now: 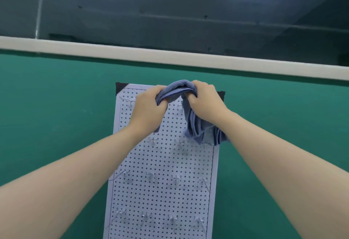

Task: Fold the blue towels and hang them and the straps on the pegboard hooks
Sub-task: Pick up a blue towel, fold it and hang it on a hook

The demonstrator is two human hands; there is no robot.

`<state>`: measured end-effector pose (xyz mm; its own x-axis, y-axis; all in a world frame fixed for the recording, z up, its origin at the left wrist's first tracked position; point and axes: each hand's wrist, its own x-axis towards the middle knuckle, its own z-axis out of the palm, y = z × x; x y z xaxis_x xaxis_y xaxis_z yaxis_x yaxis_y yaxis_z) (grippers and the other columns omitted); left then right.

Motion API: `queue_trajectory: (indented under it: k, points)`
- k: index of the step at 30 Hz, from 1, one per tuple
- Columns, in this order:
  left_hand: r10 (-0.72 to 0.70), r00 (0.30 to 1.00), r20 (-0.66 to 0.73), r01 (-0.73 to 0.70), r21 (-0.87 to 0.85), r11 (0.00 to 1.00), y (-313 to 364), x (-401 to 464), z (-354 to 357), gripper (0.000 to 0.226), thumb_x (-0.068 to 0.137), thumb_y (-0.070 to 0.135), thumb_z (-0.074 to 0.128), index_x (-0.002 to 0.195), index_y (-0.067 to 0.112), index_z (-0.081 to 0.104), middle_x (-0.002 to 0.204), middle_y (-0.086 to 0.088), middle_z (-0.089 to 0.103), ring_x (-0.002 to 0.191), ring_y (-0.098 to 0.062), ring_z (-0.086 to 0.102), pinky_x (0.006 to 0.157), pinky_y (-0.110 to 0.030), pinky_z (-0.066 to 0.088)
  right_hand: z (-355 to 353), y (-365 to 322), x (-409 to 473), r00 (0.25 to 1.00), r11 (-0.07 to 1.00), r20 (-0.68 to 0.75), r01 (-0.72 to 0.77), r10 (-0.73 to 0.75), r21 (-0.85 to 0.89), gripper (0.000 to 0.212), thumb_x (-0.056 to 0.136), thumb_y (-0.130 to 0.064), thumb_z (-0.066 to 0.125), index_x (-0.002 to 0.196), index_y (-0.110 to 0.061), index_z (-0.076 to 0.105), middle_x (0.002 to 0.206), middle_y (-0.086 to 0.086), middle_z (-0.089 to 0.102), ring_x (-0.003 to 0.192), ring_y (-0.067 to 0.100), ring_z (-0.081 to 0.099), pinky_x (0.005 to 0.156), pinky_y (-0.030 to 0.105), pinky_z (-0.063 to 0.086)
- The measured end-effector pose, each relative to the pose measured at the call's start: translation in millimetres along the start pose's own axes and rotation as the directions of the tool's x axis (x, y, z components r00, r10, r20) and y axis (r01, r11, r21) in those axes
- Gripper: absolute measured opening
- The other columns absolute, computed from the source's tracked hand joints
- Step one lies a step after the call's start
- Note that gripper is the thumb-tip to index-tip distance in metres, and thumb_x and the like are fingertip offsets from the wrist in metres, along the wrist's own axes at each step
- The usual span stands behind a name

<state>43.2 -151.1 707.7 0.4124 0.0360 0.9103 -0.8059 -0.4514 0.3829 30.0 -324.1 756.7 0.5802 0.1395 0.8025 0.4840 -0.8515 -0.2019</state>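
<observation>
A white pegboard (162,191) hangs on a green wall, with several small wire hooks (176,179) in rows. A folded blue towel (179,89) is held up against the board's top edge. My left hand (149,106) grips its left end and my right hand (204,102) grips its right part. The rest of the towel (198,131) hangs in folds below my right wrist, over the board's upper right side. The hooks behind my hands are hidden. No straps are in view.
The green wall (56,115) surrounds the board on both sides. A white ledge (132,51) runs across above it, with dark panels beyond. Black tape (120,87) holds the board's top corners.
</observation>
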Motion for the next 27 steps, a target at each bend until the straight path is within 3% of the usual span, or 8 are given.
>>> queue_trajectory:
  k: [2,7,11,15,19,22,25,27]
  points:
    - [-0.025,1.0,-0.015,0.026,0.034,0.999,-9.0,9.8,9.0,0.026,0.096,0.005,0.053,0.094,0.027,0.067,0.071,0.007,0.065,0.059,-0.005,0.053,0.054,-0.017,0.039,13.5,1.6,6.7,0.999,0.999,-0.016,-0.035,0.034,-0.011,0.017,0.103,-0.02,0.045,0.103,-0.009,0.058,0.095,0.01,0.064,0.084,0.032,0.057,0.069,0.043,0.046]
    - [-0.138,0.99,0.007,0.136,0.102,0.985,-35.2,22.8,33.2,0.028,0.096,0.002,0.05,0.072,0.018,0.054,0.063,0.003,0.052,0.057,-0.011,0.041,0.054,-0.028,0.03,41.4,16.5,16.5,0.994,0.995,-0.037,-0.104,0.104,0.009,0.019,0.105,-0.018,0.043,0.114,-0.008,0.056,0.102,0.013,0.064,0.086,0.033,0.059,0.068,0.04,0.045]
    - [-0.18,0.984,-0.001,0.18,0.076,0.981,-49.9,27.5,52.3,0.036,0.095,0.0,0.048,0.066,0.021,0.046,0.061,0.003,0.047,0.057,-0.014,0.037,0.049,-0.021,0.029,56.3,27.5,27.8,0.982,0.979,0.009,-0.187,0.187,0.079,0.019,0.103,-0.014,0.041,0.114,-0.007,0.055,0.112,0.014,0.061,0.092,0.031,0.052,0.074,0.037,0.038]
    - [-0.182,0.983,0.016,0.18,0.084,0.98,-60.6,21.5,63.9,0.021,0.093,0.002,0.048,0.074,0.012,0.049,0.067,-0.001,0.048,0.061,-0.014,0.037,0.052,-0.024,0.027,68.9,34.3,26.1,0.976,0.966,-0.009,-0.214,0.218,0.143,0.009,0.103,-0.01,0.041,0.1,-0.01,0.049,0.105,0.01,0.056,0.094,0.028,0.046,0.075,0.033,0.032]
    - [-0.163,0.987,-0.002,0.163,0.065,0.984,-65.6,5.6,69.0,0.016,0.093,0.006,0.051,0.078,0.012,0.05,0.069,-0.001,0.049,0.06,-0.01,0.036,0.056,-0.025,0.03,83.9,34.8,2.8,0.969,0.935,-0.072,-0.207,0.236,0.288,0.017,0.102,-0.008,0.041,0.107,-0.013,0.056,0.087,-0.002,0.056,0.08,0.023,0.051,0.058,0.029,0.034]
    - [-0.131,0.991,-0.021,0.132,0.049,0.99,-62.5,-9.1,71.5,0.027,0.095,0.008,0.052,0.072,0.017,0.042,0.063,0.002,0.042,0.056,-0.009,0.035,0.052,-0.021,0.03,89.8,32.2,-10.3,0.96,0.916,-0.064,-0.24,0.273,0.322,0.022,0.101,-0.008,0.038,0.115,-0.014,0.055,0.094,0.005,0.061,0.073,0.018,0.052,0.056,0.027,0.037]
    - [-0.116,0.993,-0.038,0.117,0.036,0.992,-59.1,-20.4,70.4,0.023,0.099,0.011,0.053,0.077,0.02,0.053,0.063,0.003,0.051,0.056,-0.008,0.042,0.053,-0.021,0.036,91.5,27.9,-18.3,0.946,0.891,-0.034,-0.29,0.321,0.35,0.024,0.101,-0.01,0.037,0.117,-0.014,0.055,0.102,0.01,0.062,0.072,0.009,0.049,0.054,0.024,0.034]
    - [-0.118,0.993,-0.027,0.119,0.038,0.992,-57.2,-26.1,68.6,0.017,0.099,0.013,0.054,0.087,0.019,0.063,0.067,0.002,0.061,0.06,-0.012,0.05,0.056,-0.024,0.043,91.9,25.4,-25.4,0.942,0.887,-0.014,-0.31,0.335,0.342,0.023,0.101,-0.009,0.037,0.115,-0.015,0.054,0.098,0.007,0.062,0.073,0.012,0.052,0.054,0.025,0.035]
